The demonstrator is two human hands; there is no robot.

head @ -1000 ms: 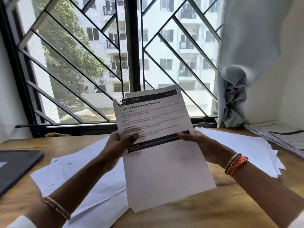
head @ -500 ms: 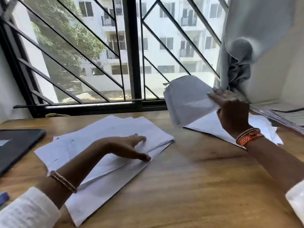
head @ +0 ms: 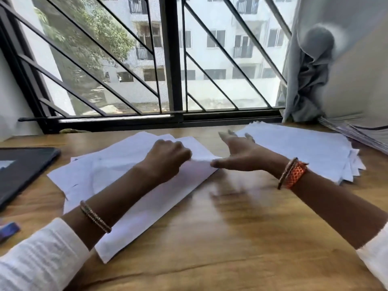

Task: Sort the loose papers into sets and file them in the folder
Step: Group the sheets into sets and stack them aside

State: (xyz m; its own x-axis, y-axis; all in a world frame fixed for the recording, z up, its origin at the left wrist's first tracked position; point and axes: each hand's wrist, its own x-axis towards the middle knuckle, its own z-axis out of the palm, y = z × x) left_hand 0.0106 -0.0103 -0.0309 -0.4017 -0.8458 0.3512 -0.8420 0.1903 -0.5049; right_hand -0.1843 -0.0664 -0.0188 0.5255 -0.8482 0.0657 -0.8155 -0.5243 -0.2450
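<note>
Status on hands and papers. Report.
Left hand pinching top sheet of left paper pile. Right hand open, empty, between piles. Right paper stack untouched. Nothing in the way.

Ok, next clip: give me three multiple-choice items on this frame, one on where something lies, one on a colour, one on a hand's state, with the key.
1. Where does the dark flat folder lie on the wooden table?
A. at the left edge
B. under the right stack
C. on the window sill

2. What colour is the woven band on the right wrist?
A. green
B. orange
C. black

3. How is the left hand over the spread white papers on the left?
A. flat, fingers straight
B. curled, at a sheet's edge
C. lifted off the table, holding a pen

Key: 1 A, the folder sits far left, apart from the white paper stack on the right. 2 B, the band is bright orange. 3 B, the fingers are curled at the sheet's edge, while the right hand is spread open, holding nothing.
</note>
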